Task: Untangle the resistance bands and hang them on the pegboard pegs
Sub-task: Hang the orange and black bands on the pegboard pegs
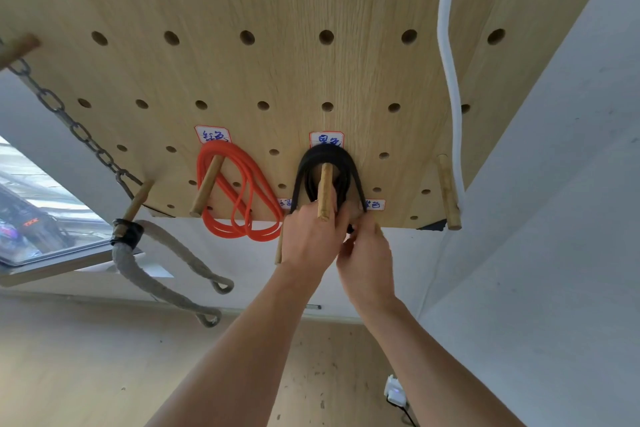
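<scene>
We are looking up at the wooden pegboard (311, 73), which fills the top of the frame. The red resistance band (242, 191) already hangs in loops on its wooden peg (206, 185), a bit left of the middle, under a small white label (212, 134). That one looks done.

The black resistance band (327, 156) is looped over the middle peg (325, 191), under another label (326, 140). Our left hand (311, 236) is up at the tip of that peg, and its fingers curl around the black strands that hang down. Our right hand (367, 253) is just beside it, touching it, and its fingers look like they pinch the lower end of the black band, but that part is mostly hidden behind the hands, so we are not sure. We think we are tidying this band on its peg, so this step is nearly finished.

Two more little labels peek out near the bottom edge of the board, close to our hands. We can see no other colored bands here, so we cannot tell how many are left.

At the left of the frame a chain (69, 121) and a gray rope (156, 274) hang from other pegs. A white cord (450, 80) runs down the right side.
</scene>
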{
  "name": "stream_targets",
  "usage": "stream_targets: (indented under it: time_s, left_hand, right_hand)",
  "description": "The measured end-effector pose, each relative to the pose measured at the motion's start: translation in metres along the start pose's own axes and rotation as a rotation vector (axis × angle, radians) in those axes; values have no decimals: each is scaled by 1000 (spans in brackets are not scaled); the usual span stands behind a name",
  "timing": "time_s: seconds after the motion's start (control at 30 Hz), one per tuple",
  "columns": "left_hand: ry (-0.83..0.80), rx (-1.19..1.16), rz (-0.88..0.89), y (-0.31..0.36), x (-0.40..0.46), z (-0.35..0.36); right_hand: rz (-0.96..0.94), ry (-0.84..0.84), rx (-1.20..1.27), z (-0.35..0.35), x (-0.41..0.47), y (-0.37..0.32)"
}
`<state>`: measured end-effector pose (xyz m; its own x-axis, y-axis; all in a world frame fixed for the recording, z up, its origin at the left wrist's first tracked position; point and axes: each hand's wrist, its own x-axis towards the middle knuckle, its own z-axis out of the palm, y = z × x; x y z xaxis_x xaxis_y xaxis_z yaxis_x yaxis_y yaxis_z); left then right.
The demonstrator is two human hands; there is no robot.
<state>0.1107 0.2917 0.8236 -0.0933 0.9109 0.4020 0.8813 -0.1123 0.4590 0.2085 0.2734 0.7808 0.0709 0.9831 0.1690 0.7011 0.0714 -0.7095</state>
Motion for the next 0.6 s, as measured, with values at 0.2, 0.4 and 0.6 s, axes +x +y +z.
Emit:
stream_targets:
  time_s: [0.2, 0.4, 0.6]
  left_hand:
    - [-10, 31, 31, -5, -6, 3]
    - [-18, 55, 2, -2, -3, 6]
    - [-63, 68, 28, -7, -1, 7]
  right_hand:
    - [309, -34, -180, -19, 7, 12]
    - [416, -245, 2, -5, 16, 24]
    - [414, -168, 258, 6, 13, 35]
